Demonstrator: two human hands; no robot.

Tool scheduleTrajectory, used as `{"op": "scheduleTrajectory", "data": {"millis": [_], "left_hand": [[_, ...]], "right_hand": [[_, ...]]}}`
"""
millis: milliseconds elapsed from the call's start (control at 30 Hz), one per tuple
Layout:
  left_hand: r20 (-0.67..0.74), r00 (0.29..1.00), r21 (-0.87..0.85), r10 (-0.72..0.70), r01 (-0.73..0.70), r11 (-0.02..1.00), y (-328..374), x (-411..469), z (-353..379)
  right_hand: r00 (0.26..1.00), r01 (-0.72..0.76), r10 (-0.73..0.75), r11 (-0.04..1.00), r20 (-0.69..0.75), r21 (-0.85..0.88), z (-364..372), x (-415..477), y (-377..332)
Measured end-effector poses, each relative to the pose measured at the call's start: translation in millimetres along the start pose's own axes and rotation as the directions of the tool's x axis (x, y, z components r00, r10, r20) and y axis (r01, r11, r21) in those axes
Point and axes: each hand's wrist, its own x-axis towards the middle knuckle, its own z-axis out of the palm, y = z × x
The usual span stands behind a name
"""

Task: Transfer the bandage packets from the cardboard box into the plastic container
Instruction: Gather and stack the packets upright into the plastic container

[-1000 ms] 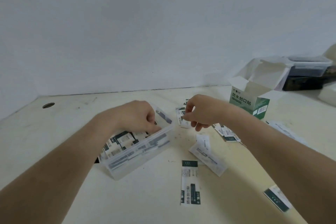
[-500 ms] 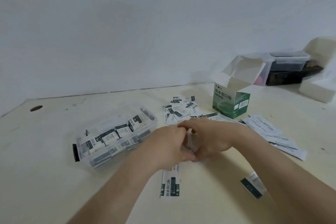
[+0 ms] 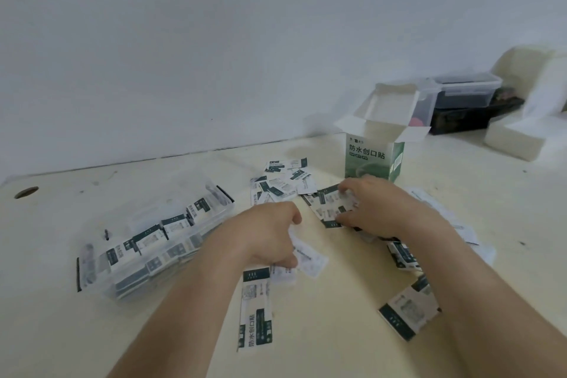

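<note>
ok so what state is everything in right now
cardboard box, upright, flaps open
plastic container, lidless, part full
loose packets, scattered on table
left hand, grips white packets
right hand, pinches packet bundle
rear container, lid on

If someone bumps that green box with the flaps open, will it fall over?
Probably, quite easily. The green box stands upright with its flaps raised, so a knock up there would likely tip or slide it. Many packets lie out on the table, so it may be nearly empty and light, though its inside is hidden.
</note>
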Motion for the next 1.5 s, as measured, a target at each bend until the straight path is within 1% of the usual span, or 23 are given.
{"op": "scheduleTrajectory", "data": {"millis": [67, 133, 200, 267, 333, 433, 500, 567, 633, 667, 767, 867, 933, 1000, 1067, 1133, 1167, 1267, 1333, 1400, 1467, 1500], "left_hand": [[-0.02, 1.0, 0.026, 0.009, -0.008, 1.0, -1, 0, 2], [-0.066, 0.997, 0.065, 0.051, -0.046, 0.997, -1, -1, 5], [-0.1, 0.991, 0.052, 0.087, -0.082, 0.995, -1, -3, 7], [-0.102, 0.99, 0.046, 0.097, -0.093, 0.995, -1, -5, 8], [-0.1, 0.991, 0.039, 0.095, -0.091, 0.995, -2, -6, 8], [-0.11, 0.991, 0.029, 0.08, -0.077, 0.997, -3, -10, 7], [-0.139, 0.988, 0.096, 0.07, -0.057, 0.994, -4, -12, 7], [-0.155, 0.986, 0.129, 0.068, -0.049, 0.99, -4, -14, 6], [-0.148, 0.987, 0.112, 0.06, -0.043, 0.993, -3, -15, 6], [-0.143, 0.988, 0.098, 0.055, -0.041, 0.994, -3, -16, 6], [-0.126, 0.989, 0.092, 0.081, -0.069, 0.993, 0, -15, 7], [-0.119, 0.987, 0.117, 0.11, -0.096, 0.989, 2, -16, 6], [-0.104, 0.988, 0.11, 0.11, -0.098, 0.989, 1, -16, 5], [-0.082, 0.991, 0.092, 0.103, -0.095, 0.991, 0, -16, 4], [-0.05, 0.995, 0.075, 0.09, -0.086, 0.993, 0, -16, 4], [-0.032, 0.997, 0.032, 0.068, -0.067, 0.997, 1, -17, 6], [-0.05, 0.996, 0.012, 0.067, -0.067, 0.998, 1, -17, 6], [-0.158, 0.983, -0.038, 0.091, -0.098, 0.994, -2, -18, 4], [-0.162, 0.981, -0.078, 0.107, -0.121, 0.99, -1, -19, 3], [-0.148, 0.982, -0.07, 0.12, -0.132, 0.989, 1, -20, 3], [-0.232, 0.964, -0.074, 0.132, -0.153, 0.985, 2, -22, -1], [-0.291, 0.946, -0.111, 0.14, -0.179, 0.978, 2, -24, -4]], "right_hand": [[0.999, 0.006, -0.003, 0.998, -0.032, 0.068, 2, 1, -2], [0.999, 0.03, -0.022, 0.986, -0.049, 0.162, 3, 2, -5], [0.997, 0.057, -0.046, 0.98, -0.063, 0.192, 6, 2, -10], [0.996, 0.05, -0.036, 0.985, -0.087, 0.162, 12, 3, -19], [0.989, 0.013, 0.004, 0.993, -0.145, 0.116, 21, 3, -28], [0.977, -0.016, 0.016, 1.0, -0.214, 0.004, 32, 3, -41], [0.98, -0.009, 0.011, 1.0, -0.198, 0.014, 33, 4, -46], [0.991, -0.021, 0.031, 0.997, -0.133, 0.074, 30, 7, -49], [0.996, -0.032, 0.041, 0.994, -0.084, 0.101, 27, 7, -49], [0.997, -0.025, 0.031, 0.996, -0.075, 0.087, 26, 6, -49], [0.995, 0.025, -0.018, 0.998, -0.098, 0.066, 27, 3, -47], [0.989, 0.069, -0.04, 0.974, -0.14, 0.215, 22, 2, -41], [0.99, 0.047, 0.0, 0.939, -0.138, 0.34, 14, 2, -35], [0.997, 0.006, 0.034, 0.856, -0.067, 0.517, 6, -1, -32], [0.998, -0.058, 0.024, 0.766, 0.061, 0.64, -2, -6, -30], [0.991, -0.079, -0.019, 0.729, 0.135, 0.68, -5, -9, -28], [0.991, -0.072, -0.029, 0.717, 0.132, 0.693, -5, -8, -26], [0.996, -0.056, -0.01, 0.685, 0.086, 0.726, -7, -7, -25], [0.996, -0.064, -0.005, 0.677, 0.091, 0.734, -8, -7, -25], [0.994, -0.068, -0.012, 0.68, 0.104, 0.73, -9, -8, -27], [0.995, -0.062, -0.016, 0.683, 0.099, 0.728, -11, -12, -29], [0.996, -0.053, -0.015, 0.704, 0.09, 0.709, -14, -15, -31]]}}
